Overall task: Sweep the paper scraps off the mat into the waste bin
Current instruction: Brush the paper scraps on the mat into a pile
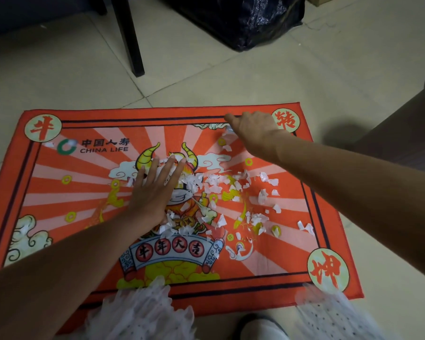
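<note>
This looks like a room in a home. The floor is made of big pale square floor tiles. A bright red printed cloth mat lies flat on them. Behind the mat stand a thin black furniture leg and a shiny black plastic bag.

The mat fills the frame's middle. Paper scraps lie right of its centre. A bag sits upper centre.

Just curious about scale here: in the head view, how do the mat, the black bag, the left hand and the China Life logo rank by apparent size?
1. mat
2. black bag, partly cut off
3. left hand and China Life logo look alike; unranked.
</note>
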